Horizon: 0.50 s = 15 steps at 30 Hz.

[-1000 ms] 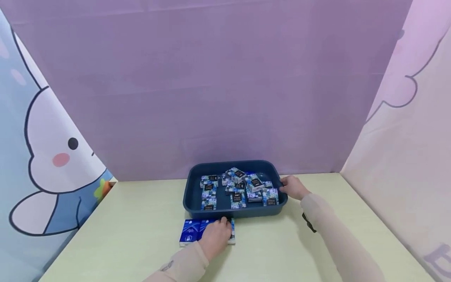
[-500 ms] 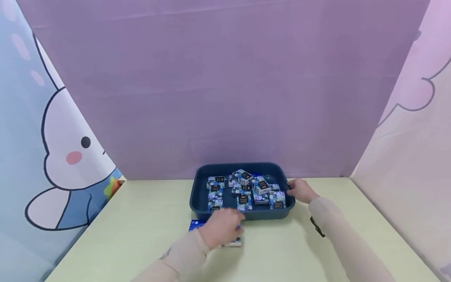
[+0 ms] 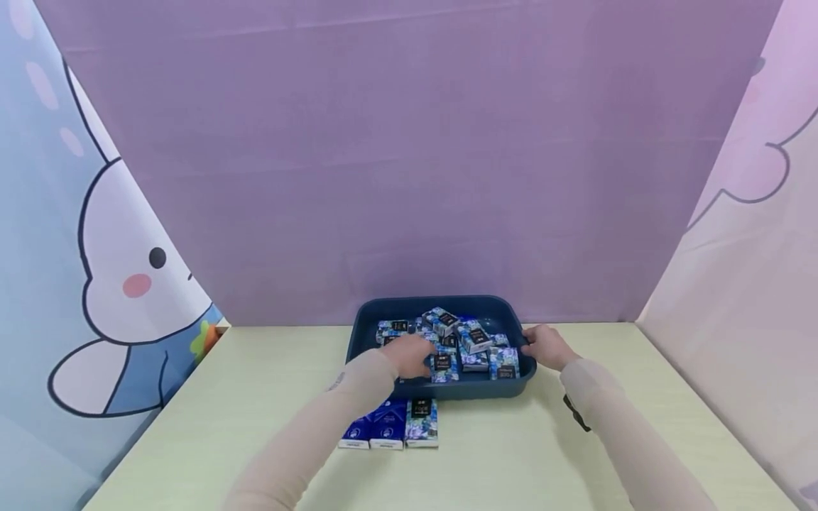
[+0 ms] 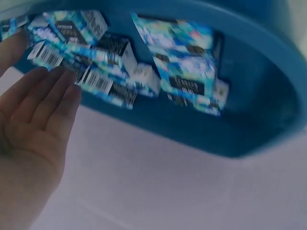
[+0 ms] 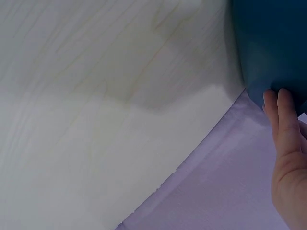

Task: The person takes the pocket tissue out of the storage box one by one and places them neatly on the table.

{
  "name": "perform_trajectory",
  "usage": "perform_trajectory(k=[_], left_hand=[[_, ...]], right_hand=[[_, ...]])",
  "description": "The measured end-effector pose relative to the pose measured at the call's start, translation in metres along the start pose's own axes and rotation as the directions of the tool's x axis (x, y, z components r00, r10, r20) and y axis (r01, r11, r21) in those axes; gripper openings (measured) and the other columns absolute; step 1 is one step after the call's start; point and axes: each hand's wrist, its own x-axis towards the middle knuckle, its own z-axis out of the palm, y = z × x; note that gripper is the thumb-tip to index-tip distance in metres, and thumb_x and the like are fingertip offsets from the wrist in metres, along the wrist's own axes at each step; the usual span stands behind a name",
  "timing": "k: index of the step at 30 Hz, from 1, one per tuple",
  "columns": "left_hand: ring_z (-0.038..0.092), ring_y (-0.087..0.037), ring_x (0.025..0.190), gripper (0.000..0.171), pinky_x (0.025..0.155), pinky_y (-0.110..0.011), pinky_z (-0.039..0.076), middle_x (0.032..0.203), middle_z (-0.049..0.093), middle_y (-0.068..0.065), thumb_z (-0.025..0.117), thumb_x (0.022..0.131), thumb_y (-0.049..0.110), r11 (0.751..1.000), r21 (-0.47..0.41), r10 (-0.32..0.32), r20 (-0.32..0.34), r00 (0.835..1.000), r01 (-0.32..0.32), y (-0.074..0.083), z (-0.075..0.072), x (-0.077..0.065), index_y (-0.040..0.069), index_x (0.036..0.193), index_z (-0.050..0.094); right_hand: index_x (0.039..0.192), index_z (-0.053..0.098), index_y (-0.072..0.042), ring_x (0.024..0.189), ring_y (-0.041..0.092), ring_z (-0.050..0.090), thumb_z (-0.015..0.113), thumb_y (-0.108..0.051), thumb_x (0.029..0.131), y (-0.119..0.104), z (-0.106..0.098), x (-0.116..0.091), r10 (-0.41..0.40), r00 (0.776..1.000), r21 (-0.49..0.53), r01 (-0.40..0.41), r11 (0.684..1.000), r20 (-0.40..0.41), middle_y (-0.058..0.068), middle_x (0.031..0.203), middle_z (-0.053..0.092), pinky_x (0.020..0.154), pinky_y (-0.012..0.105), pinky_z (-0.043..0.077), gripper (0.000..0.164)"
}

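Observation:
A dark blue tray (image 3: 441, 389) holds several pocket tissue packs (image 3: 444, 366) with a blue floral print, some lying on top of others. My left hand (image 3: 409, 355) is over the tray's left half; the left wrist view shows the hand (image 4: 38, 115) with its fingers extended and nothing in them, beside the floral packs (image 4: 184, 62). At the tray's right side, my right hand (image 3: 551, 348) grips the rim. The right wrist view has that hand's fingers (image 5: 287, 120) against the tray's outer wall (image 5: 273, 43); the thumb is hidden.
In front of the tray, a row of packs lies on the pale table (image 3: 511, 454): dark blue packs (image 3: 387, 426) and a floral pack (image 3: 422, 424) at the right end. A purple cloth (image 3: 409, 177) hangs directly behind the tray, and printed cloths (image 3: 128, 284) flank the table.
My left hand has left the floral pack at the row's right end and moved forward over the tray. My right hand has stayed at the tray's rim. The view has shifted slightly.

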Motion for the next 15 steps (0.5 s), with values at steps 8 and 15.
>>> perform_trajectory(k=[8,15], left_hand=[[0.057,-0.018,0.109,0.039,0.088,-0.029,0.048,0.119,0.062,0.0,0.061,0.086,0.011,0.997,-0.002,-0.081,0.109,0.991,0.082,0.001,0.028,0.025,0.016,0.124,0.059],[0.055,-0.019,0.113,0.042,0.082,-0.028,0.048,0.126,0.058,-0.002,0.055,0.089,0.004,0.993,-0.036,-0.107,0.139,0.984,0.113,0.004,0.025,0.031,0.016,0.129,0.054]], right_hand=[[0.121,0.048,0.018,0.103,0.039,0.059,0.054,0.0,0.087,0.0,0.007,0.001,-0.018,1.0,-0.012,0.018,1.0,0.004,0.032,0.113,0.057,0.085,0.047,0.05,0.039],[0.118,0.049,0.02,0.099,0.038,0.061,0.055,0.001,0.085,0.002,-0.001,0.0,-0.06,0.998,-0.017,0.06,0.998,-0.031,0.032,0.109,0.059,0.083,0.045,0.051,0.038]])
